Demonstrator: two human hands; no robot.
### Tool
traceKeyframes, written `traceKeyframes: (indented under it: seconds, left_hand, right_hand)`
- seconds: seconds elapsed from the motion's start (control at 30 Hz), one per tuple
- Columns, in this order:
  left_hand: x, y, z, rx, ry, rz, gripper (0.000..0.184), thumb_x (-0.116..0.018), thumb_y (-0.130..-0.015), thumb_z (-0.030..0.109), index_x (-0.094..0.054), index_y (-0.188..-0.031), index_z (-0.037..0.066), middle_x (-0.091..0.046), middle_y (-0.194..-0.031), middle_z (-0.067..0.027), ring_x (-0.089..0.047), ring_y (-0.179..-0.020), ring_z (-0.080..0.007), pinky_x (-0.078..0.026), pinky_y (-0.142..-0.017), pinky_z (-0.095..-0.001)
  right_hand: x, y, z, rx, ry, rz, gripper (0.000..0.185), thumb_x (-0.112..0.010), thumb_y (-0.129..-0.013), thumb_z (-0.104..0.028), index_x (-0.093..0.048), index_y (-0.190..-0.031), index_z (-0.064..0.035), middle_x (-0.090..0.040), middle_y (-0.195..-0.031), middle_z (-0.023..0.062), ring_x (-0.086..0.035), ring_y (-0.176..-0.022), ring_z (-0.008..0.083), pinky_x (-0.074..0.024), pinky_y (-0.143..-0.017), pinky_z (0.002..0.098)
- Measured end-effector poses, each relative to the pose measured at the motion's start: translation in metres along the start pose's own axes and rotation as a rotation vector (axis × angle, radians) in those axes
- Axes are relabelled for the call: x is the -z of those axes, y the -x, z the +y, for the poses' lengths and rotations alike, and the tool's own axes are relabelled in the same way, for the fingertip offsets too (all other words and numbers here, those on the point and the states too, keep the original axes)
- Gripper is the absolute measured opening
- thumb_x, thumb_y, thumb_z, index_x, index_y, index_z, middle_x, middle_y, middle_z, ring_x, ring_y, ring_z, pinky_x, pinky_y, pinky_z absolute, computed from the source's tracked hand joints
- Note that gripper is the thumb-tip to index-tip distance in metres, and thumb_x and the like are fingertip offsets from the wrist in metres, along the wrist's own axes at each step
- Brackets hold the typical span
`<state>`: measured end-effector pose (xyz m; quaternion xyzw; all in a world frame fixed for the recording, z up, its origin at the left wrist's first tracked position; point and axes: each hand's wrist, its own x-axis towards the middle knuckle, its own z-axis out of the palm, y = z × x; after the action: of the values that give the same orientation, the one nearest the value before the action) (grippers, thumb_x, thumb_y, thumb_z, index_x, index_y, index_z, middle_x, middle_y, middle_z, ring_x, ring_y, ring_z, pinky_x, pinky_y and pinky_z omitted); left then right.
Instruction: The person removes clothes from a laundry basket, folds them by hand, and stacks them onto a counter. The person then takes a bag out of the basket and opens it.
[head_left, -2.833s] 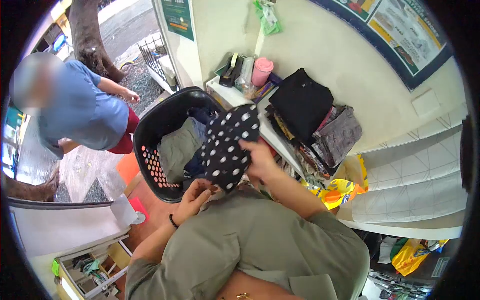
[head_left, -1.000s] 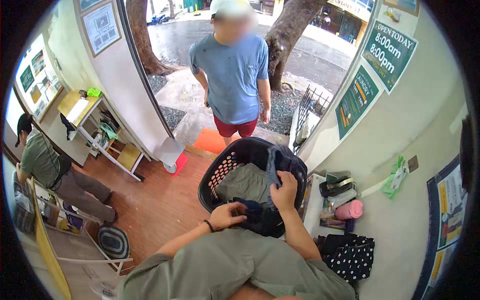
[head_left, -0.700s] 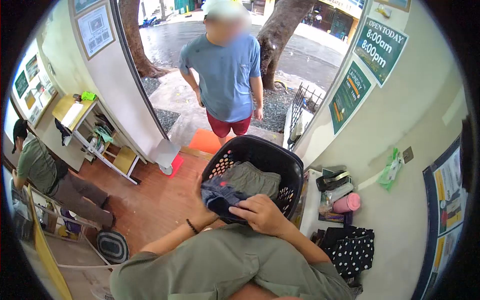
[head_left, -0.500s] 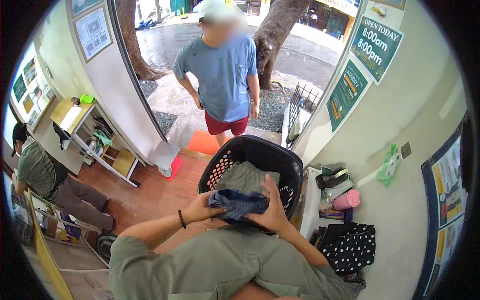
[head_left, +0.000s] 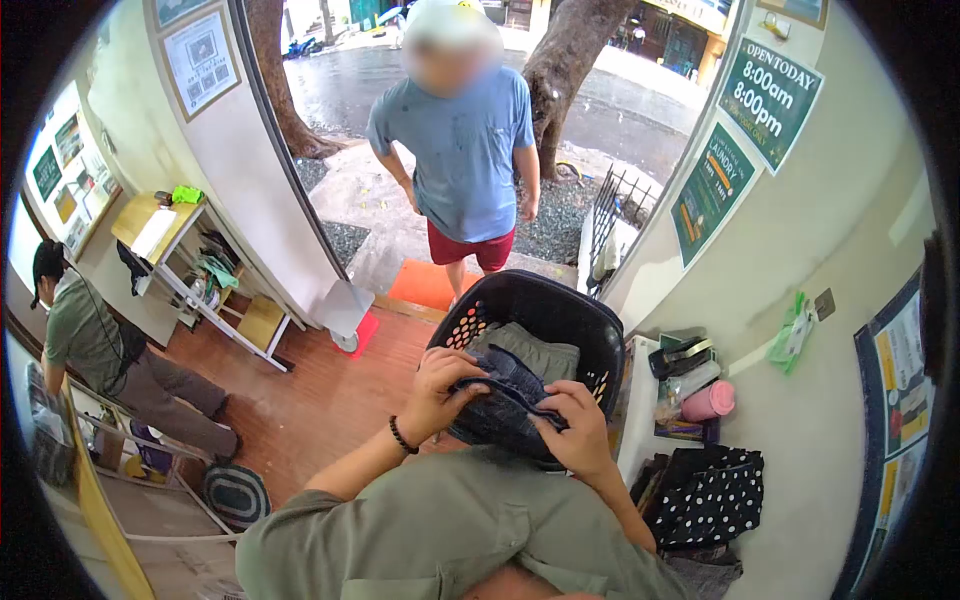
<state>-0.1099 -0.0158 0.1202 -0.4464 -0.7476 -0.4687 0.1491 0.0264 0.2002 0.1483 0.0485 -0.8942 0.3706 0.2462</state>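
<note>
A dark blue garment (head_left: pixel 498 412), denim-like, is stretched between my hands over the near side of a black laundry basket (head_left: pixel 570 312). My left hand (head_left: pixel 438 392) pinches one end of its upper edge between thumb and fingers. At the other end, my right hand (head_left: pixel 580 428) grips the same edge. Behind the garment, a grey-green folded cloth (head_left: pixel 540 352) lies inside the basket. The garment's lower part hangs down, and I cannot tell whether it rests on the contents.
A person in a blue shirt (head_left: pixel 455 150) stands in the doorway beyond the basket. Another person (head_left: pixel 100 340) leans at the left. To the right are a pink tumbler (head_left: pixel 708 400) and polka-dot fabric (head_left: pixel 705 495). A wooden-topped shelf (head_left: pixel 155 225) stands left of the doorway.
The bunched garment has been spread wider between my hands, which now grip its upper edge. My right hand's raised fingers have closed onto it. The person at the left bends further down.
</note>
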Motion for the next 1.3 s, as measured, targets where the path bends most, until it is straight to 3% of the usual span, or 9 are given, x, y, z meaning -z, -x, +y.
traceKeyframes:
  seconds: [0.27,0.4,0.63,0.77,0.9,1.0,1.13,1.2,1.3]
  left_hand:
    - [0.046,-0.057,0.037,-0.245,-0.106,0.011,0.022,-0.080,-0.070,0.011,-0.071,-0.090,0.010,-0.068,-0.090,-0.0051,-0.064,-0.097,-0.0256,-0.047,-0.088,-0.0413]
    - [0.066,-0.059,0.039,0.040,0.011,0.173,0.019,-0.078,-0.074,0.007,-0.070,-0.091,0.004,-0.067,-0.086,-0.0104,-0.066,-0.083,-0.0273,-0.051,-0.074,-0.0330]
    - [0.090,-0.085,0.018,0.319,-0.024,0.341,0.015,-0.074,-0.084,0.009,-0.068,-0.095,-0.001,-0.066,-0.082,-0.0049,-0.059,-0.077,-0.0115,-0.047,-0.070,-0.0271]
    - [0.099,-0.113,0.012,0.341,-0.133,0.418,0.017,-0.070,-0.089,0.013,-0.066,-0.097,-0.002,-0.063,-0.078,-0.0038,-0.054,-0.073,-0.0097,-0.044,-0.066,-0.0247]
    - [0.091,-0.125,0.018,0.227,0.167,0.632,0.014,-0.061,-0.098,0.015,-0.060,-0.103,0.002,-0.054,-0.081,0.0039,-0.046,-0.073,-0.0042,-0.038,-0.062,-0.0207]
    - [0.081,-0.109,0.046,0.080,0.149,0.883,0.019,-0.052,-0.102,0.018,-0.057,-0.109,0.001,-0.060,-0.096,-0.0059,-0.056,-0.086,-0.0116,-0.045,-0.080,-0.0241]
    - [0.097,-0.092,0.051,-0.710,0.114,0.988,0.018,-0.055,-0.095,0.010,-0.042,-0.107,0.008,-0.059,-0.101,-0.0157,-0.060,-0.087,-0.0273,-0.050,-0.080,-0.0439]
    - [0.103,-0.092,0.047,-0.937,0.225,0.781,0.022,-0.059,-0.093,0.014,-0.042,-0.107,0.009,-0.058,-0.099,-0.0153,-0.060,-0.087,-0.0305,-0.051,-0.076,-0.0486]
    - [0.063,-0.117,0.108,-0.759,0.418,0.437,0.021,-0.061,-0.093,0.014,-0.046,-0.106,0.008,-0.057,-0.098,-0.0168,-0.061,-0.087,-0.0325,-0.051,-0.077,-0.0504]
  right_hand:
    - [0.017,-0.009,0.002,0.067,0.269,-0.157,0.026,-0.081,-0.064,-0.023,-0.070,-0.084,-0.0091,-0.065,-0.113,0.0063,-0.057,-0.108,0.0265,-0.0357,-0.095,0.0452]
    - [0.062,-0.018,0.009,0.013,0.291,-0.271,0.025,-0.076,-0.070,-0.017,-0.072,-0.093,-0.0090,-0.069,-0.105,0.0096,-0.061,-0.107,0.0239,-0.0396,-0.096,0.0451]
    - [0.122,-0.044,0.005,-0.071,0.211,0.027,0.036,-0.060,-0.080,0.004,-0.069,-0.113,-0.0066,-0.067,-0.106,0.0157,-0.066,-0.096,0.0308,-0.0506,-0.088,0.0353]
    - [0.129,-0.080,0.018,-0.191,-0.133,0.360,0.026,-0.066,-0.082,0.005,-0.063,-0.107,-0.0007,-0.066,-0.100,0.0093,-0.063,-0.092,0.0174,-0.0486,-0.083,0.0289]
    - [0.116,-0.101,-0.005,0.020,-0.341,0.727,0.036,-0.067,-0.085,0.004,-0.051,-0.118,-0.0014,-0.058,-0.104,0.0068,-0.056,-0.097,0.0142,-0.0450,-0.084,0.0256]
    - [0.100,-0.087,-0.024,0.157,-0.203,1.084,0.025,-0.060,-0.093,-0.005,-0.051,-0.116,-0.0012,-0.060,-0.099,0.0106,-0.059,-0.093,0.0203,-0.0471,-0.085,0.0302]
    - [0.110,-0.048,-0.019,0.637,-0.385,1.040,0.033,-0.047,-0.097,-0.035,-0.054,-0.102,-0.0023,-0.057,-0.080,0.0133,-0.049,-0.077,0.0185,-0.0453,-0.070,0.0313]
    - [0.119,-0.051,-0.047,0.635,-0.552,0.699,0.032,-0.048,-0.098,-0.035,-0.055,-0.093,-0.0037,-0.059,-0.082,0.0132,-0.050,-0.068,0.0221,-0.0458,-0.069,0.0364]
    - [0.110,-0.078,-0.087,0.501,-0.514,0.333,0.024,-0.053,-0.096,-0.027,-0.058,-0.092,-0.0041,-0.062,-0.087,0.0135,-0.054,-0.070,0.0251,-0.0474,-0.072,0.0379]
